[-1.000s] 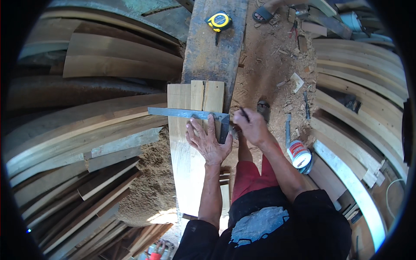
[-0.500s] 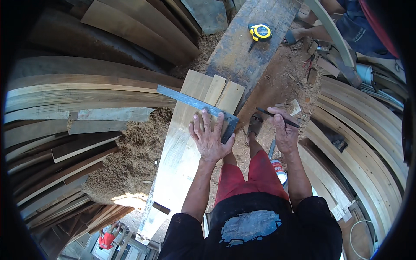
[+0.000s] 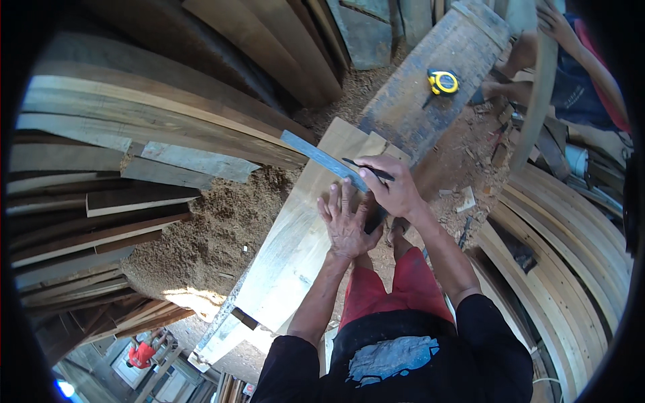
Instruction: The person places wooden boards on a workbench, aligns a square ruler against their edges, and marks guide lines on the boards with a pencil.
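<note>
Though close together, hands (image 3: 347,228) (image 3: 395,186) on metal square (image 3: 313,154) and slim black tool (image 3: 383,174).

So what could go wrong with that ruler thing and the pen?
The metal square might slide on the pale board, since just the spread left hand seems to steady it. Then a line could come out crooked. Also, the right hand, gripping the dark pen, is very close to the left, so it might bump it.
</note>
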